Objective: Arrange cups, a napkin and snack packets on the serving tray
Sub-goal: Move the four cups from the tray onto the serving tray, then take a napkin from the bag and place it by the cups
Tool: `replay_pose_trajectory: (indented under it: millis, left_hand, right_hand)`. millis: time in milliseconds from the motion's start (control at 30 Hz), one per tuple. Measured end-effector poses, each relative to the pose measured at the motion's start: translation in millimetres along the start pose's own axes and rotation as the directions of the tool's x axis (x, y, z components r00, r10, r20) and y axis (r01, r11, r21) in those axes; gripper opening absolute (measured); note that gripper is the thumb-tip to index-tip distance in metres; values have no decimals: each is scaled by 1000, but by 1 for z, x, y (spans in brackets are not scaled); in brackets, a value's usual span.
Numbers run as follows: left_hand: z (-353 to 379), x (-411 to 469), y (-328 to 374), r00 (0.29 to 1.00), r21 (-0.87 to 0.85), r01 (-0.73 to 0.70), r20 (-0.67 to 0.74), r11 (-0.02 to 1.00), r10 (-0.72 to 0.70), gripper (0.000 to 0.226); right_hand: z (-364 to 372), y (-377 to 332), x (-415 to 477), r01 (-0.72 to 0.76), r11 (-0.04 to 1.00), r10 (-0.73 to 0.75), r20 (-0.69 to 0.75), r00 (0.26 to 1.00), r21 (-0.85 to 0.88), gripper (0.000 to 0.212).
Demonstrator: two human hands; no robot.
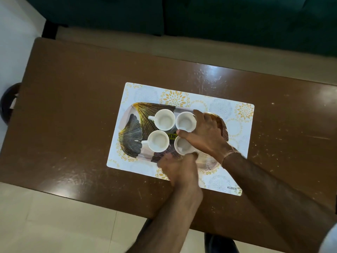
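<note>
Serving tray point(131, 125) on patterned mat point(240, 125), brown bench point(73, 106) — four white cups in two rows.
Right hand point(204, 132): fingers grip far-right cup point(185, 122). Left hand point(177, 166): fingers curled at near-right cup point(182, 146), grip unclear. Left cups point(165, 119) point(157, 141) stand free.

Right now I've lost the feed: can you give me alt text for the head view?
Four empty white cups stand in a two-by-two cluster on a leaf-patterned serving tray. The right hand grips the far right cup and the left hand touches the near right cup. The tray sits on a floral placemat on a brown table.
</note>
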State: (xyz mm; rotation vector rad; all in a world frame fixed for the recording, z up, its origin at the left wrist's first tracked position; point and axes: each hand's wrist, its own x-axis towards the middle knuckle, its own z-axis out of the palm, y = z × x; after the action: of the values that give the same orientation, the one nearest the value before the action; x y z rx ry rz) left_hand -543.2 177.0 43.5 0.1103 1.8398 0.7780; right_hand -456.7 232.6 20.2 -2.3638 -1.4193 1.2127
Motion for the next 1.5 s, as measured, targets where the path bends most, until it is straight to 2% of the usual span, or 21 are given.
replay_pose_trajectory:
  millis: [33,67,100,133,167,200,233,300,367,433,600,700,833,900,1000,1100,1233,1500]
  left_hand:
    - [-14,1,9,994,39,-108,-4,993,108,63]
    - [-27,6,20,951,162,-310,45,937,307,61]
    - [-40,14,34,841,299,-539,141,787,522,59]
    - [-48,27,48,677,419,-723,270,549,685,58]
    - [-51,43,62,539,516,-802,408,301,737,59]
    - [-52,59,74,470,583,-806,534,96,703,62]
    - [-51,73,84,474,629,-776,621,-37,625,63]
    - [-47,96,91,507,633,-756,728,-167,462,60]
    - [-46,111,87,478,597,-760,781,-258,401,54]
    - [-45,119,81,440,576,-762,795,-294,417,47]
    - [-41,122,74,379,552,-780,792,-294,479,36]
    - [-40,117,75,370,540,-787,800,-298,472,30]
    - [-36,96,78,375,535,-787,810,-306,451,57]
    - [-31,81,80,335,504,-815,812,-286,478,61]
    - [-9,53,71,222,411,-851,845,-326,486,52]
    - [31,26,45,139,316,-869,894,-381,426,41]
    - [97,-19,-9,110,220,-891,953,-398,282,34]
    - [235,-126,-144,-55,-51,-915,998,-400,0,31]
  right_hand:
    - [-3,2,-5,33,999,-34,-39,999,-15,94]
    - [-6,4,-10,80,996,-84,-86,993,-45,94]
    - [-7,7,-16,135,987,-146,-125,981,-90,92]
    - [-7,8,-19,182,973,-203,-147,968,-145,87]
    - [-5,10,-22,211,957,-242,-150,959,-199,81]
    - [-2,11,-24,223,945,-261,-138,955,-241,74]
    - [2,12,-23,227,935,-268,-121,956,-272,66]
    - [11,14,-22,217,933,-256,-106,961,-286,53]
    - [18,15,-20,199,947,-236,-128,963,-251,45]
    - [22,16,-20,187,956,-227,-166,960,-228,40]
    - [29,14,-18,193,953,-247,-228,942,-234,34]
    - [32,16,-19,181,956,-232,-217,948,-230,38]
    - [26,21,-26,196,963,-236,-225,945,-186,51]
    - [15,30,-33,208,974,-225,-266,937,-88,59]
    - [-12,63,-46,208,977,-182,-331,926,44,59]
    - [-45,113,-61,147,985,-103,-385,917,87,55]
    - [-87,198,-87,25,995,20,-432,902,97,52]
    - [-152,370,-151,-209,956,289,-532,796,207,38]
